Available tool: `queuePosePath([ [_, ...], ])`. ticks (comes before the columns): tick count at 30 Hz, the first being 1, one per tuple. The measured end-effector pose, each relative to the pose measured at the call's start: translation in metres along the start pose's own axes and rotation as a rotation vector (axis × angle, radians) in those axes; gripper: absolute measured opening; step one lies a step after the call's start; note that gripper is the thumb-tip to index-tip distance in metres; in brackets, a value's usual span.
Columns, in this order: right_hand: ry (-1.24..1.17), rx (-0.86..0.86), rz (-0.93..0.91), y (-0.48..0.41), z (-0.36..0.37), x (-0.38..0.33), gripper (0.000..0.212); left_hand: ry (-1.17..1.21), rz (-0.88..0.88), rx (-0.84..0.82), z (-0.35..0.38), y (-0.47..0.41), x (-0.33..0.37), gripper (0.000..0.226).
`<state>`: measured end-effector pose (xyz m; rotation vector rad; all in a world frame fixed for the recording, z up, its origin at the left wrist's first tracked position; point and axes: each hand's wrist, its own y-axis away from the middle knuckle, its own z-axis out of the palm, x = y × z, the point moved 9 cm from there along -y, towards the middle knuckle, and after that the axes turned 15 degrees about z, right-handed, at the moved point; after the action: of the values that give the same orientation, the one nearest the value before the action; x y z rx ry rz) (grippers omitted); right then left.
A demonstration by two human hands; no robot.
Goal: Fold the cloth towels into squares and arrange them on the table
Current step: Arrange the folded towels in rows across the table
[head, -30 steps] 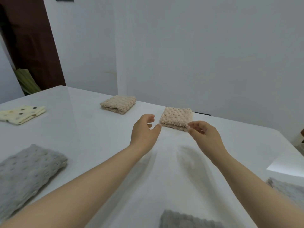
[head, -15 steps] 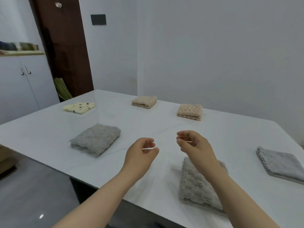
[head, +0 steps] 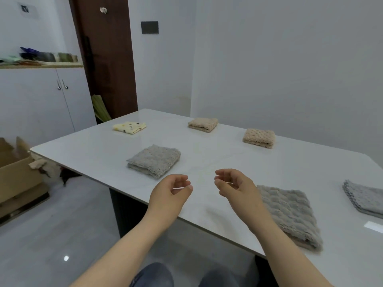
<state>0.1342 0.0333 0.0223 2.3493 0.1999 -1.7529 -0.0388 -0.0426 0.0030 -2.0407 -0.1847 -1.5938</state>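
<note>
Since one second ago, both hands have drawn back from the pale peach towel at the far side, and more of the room now shows. The left hand [head: 170, 193], just below frame centre, hangs over the near edge of the white glossy table [head: 228, 158]. Its fingers are loosely curled and hold nothing. The right hand [head: 234, 187] is level with it and a little apart, fingers likewise loosely curled around nothing, the two palms turned toward each other.

Just right of the right hand, a folded grey textured towel [head: 290, 214] lies at the lower right, and the right forearm crosses its left edge in the picture. Above and left of the left hand lies a second folded grey towel [head: 154, 160]. A third grey folded towel [head: 366, 197] is cut off by the right edge of the frame.

Along the far side, from left to right and well apart, lie a folded yellow towel with dark dots [head: 130, 127], a folded beige knitted towel [head: 203, 124] and the folded pale peach bobbled towel [head: 260, 137].

Off the table, an open cardboard box [head: 14, 168] stands on the floor at the left edge. A white two-door cabinet [head: 41, 100] fills the upper left, with a dark brown door [head: 105, 59] beside it.
</note>
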Motion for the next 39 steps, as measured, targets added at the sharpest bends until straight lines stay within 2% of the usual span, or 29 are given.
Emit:
queuePosePath([
  [13,0.080,-0.089,0.092,-0.097,0.096,-0.007,0.018,-0.012,0.017,0.076,-0.064,-0.101,-0.058,0.022],
  [19,0.108,-0.050,0.143,-0.149,0.128,-0.016,0.018,0.007,-0.014,0.072,-0.088,-0.166,-0.081,0.022],
  [27,0.111,-0.013,0.310,-0.165,0.139,-0.047,0.018,-0.103,-0.120,-0.033,-0.113,-0.219,-0.074,0.021],
  [39,0.193,0.090,0.622,-0.100,0.159,-0.103,0.018,-0.197,-0.307,-0.271,-0.192,-0.232,-0.033,0.021],
])
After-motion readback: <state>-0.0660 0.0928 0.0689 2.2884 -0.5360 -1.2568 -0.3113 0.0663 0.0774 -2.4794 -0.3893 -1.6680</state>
